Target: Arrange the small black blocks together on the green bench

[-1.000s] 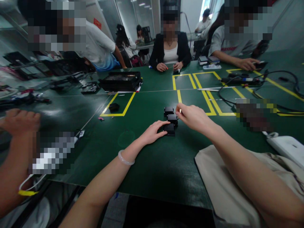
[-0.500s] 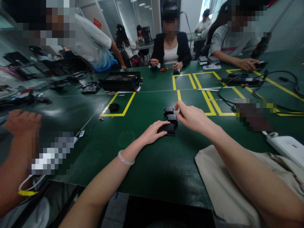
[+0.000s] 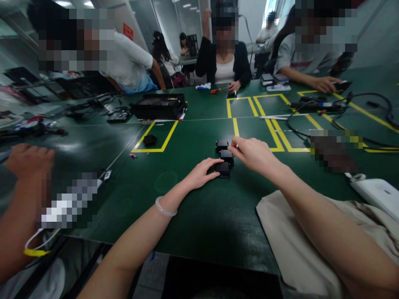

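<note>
Three small black box-like blocks stand in a short column on the green table: the far block (image 3: pixel 222 144), the middle block (image 3: pixel 227 155) and the near block (image 3: pixel 223 169). My left hand (image 3: pixel 201 172) reaches in from the left, its thumb and forefinger closed on the left side of the near block. On the right, my right hand (image 3: pixel 249 151) has its fingertips pinched together beside the far and middle blocks. A small glint shows at its curled fingers, but what it holds, if anything, is too small to make out.
Yellow tape (image 3: pixel 174 135) marks rectangles on the table. A loose black piece (image 3: pixel 150 140) lies inside one, with a black tray (image 3: pixel 158 106) behind it. Cables (image 3: pixel 370 94) and a white device (image 3: pixel 378 194) are at right. Co-workers sit around; a person's arm (image 3: pixel 28 187) rests at left.
My right hand has lowered slightly, and its raised, parted fingers have curled into a pinch. My left hand stays put. The person across has lifted one hand up beside the head.
</note>
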Demonstrator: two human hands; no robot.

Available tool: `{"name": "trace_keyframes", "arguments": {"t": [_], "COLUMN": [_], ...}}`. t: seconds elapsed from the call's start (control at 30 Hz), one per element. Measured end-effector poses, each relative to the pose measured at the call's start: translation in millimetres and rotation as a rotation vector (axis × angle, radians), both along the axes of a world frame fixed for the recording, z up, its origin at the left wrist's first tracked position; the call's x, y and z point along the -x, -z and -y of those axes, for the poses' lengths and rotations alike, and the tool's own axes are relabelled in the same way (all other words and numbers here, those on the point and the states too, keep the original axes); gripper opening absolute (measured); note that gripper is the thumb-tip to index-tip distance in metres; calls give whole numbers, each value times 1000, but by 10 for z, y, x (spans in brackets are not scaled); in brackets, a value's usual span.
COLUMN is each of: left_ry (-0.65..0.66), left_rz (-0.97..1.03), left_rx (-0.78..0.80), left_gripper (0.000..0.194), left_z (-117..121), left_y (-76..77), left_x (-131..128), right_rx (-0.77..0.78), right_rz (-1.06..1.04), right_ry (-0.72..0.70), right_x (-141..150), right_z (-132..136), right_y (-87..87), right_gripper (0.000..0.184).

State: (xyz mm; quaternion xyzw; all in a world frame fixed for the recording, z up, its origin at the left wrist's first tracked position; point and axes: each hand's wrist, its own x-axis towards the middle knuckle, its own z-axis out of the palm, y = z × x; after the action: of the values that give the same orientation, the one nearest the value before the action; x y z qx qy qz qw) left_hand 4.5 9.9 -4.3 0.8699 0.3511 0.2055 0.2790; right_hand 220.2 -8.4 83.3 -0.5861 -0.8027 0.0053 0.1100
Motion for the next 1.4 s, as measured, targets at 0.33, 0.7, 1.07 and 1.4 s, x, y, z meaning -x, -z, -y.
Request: {"name": "trace_keyframes", "arguments": {"t": [0.33, 0.7, 1.07, 1.4], "left_ry": [-13, -12, -11, 1], "left_rz": [-15, -15, -9, 5], "left_rx": [8, 22, 13, 7], "left_gripper": [43, 44, 43, 43], "left_z": [10, 9, 4, 12], "left_y": [-17, -17, -7, -25], "left_x": [-2, 0, -2, -1], "right_rx": [13, 23, 24, 26], "right_rz": [-37, -35, -30, -64], "right_ry": [-14, 15, 13, -7], "right_x": [1, 5, -3, 1], "right_z": [-6, -11, -2, 0], "right_y": [13, -4, -6, -6], "right_gripper": [24, 26, 25, 24]}}
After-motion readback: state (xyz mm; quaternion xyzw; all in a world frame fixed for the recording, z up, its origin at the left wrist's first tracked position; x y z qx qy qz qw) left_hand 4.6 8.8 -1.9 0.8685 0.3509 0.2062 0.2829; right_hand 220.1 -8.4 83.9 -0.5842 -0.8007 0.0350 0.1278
